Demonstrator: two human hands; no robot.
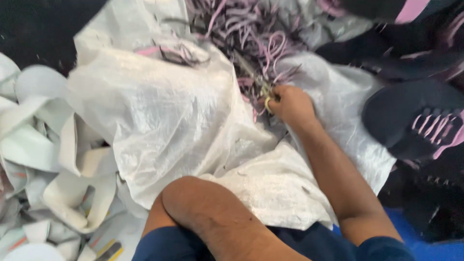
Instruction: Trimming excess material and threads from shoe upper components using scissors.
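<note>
Nearest the camera: dark blue shorts (309, 244) at the bottom edge, with a bare knee (203, 208) raised in the centre foreground. No left hand in view anywhere in the frame.

Lower left: heap of pale shoe-sole pieces (58, 193), white and cream, some with orange and yellow marks, overlapping loosely.

Centre: large white woven sack (159, 116), crumpled, spread across the lap and draped over the knee. Mouth of the sack turned away from the camera, toward the top of the frame.

Right of centre: bare forearm running from the lower right up to the right hand (291, 104). Grip closed into a fist at the mouth of the sack, knuckles toward the camera. Small yellowish metal tool (265, 89), possibly scissors or snips, projecting from the left side of the fist; fingers wrapped around its handle end. Exact type of tool not resolvable owing to blur.

Directly beyond the grip: tangled pile of pink and dark strips (246, 34), lying in and on the open sack. Nearest strips touching the tool and the fingers; bulk of the pile above and left of the fist. A few loose pink strips (164, 50) resting on the sack fold to the left, apart from the grip.

Far right: dark shoe uppers with pink trim (420, 121), stacked beside the sack, near the forearm but not touching the grip.

Lower right corner: patch of blue surface (430, 249).
</note>
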